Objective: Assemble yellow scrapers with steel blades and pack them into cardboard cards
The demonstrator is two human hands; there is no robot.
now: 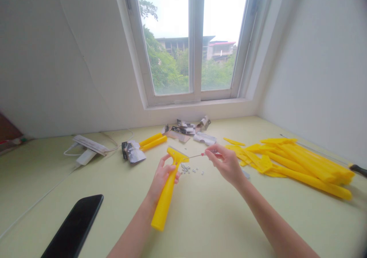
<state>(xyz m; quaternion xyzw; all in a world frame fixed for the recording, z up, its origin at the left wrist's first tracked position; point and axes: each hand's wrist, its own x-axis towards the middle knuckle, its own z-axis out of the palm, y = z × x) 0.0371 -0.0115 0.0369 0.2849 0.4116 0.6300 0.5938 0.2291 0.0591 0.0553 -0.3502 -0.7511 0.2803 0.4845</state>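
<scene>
My left hand (163, 177) is closed round a yellow scraper (166, 198), just below its wide head, with the handle slanting down toward me. A thin metal blade edge shows along the top of the head. My right hand (225, 162) pinches a small screwdriver (203, 154) with a red collar. Its thin shaft points left, and the tip meets or nearly meets the right end of the scraper's head; I cannot tell which. Several small metal nuts or screws (186, 169) lie on the table between my hands.
Yellow scraper parts (304, 162) are heaped at the right, near a long screwdriver with a black handle (358, 170). Torn packaging (179, 133) lies by the window wall, and two yellow handles (154, 141) at centre left. A power strip (90, 145) and a phone (74, 227) are on the left.
</scene>
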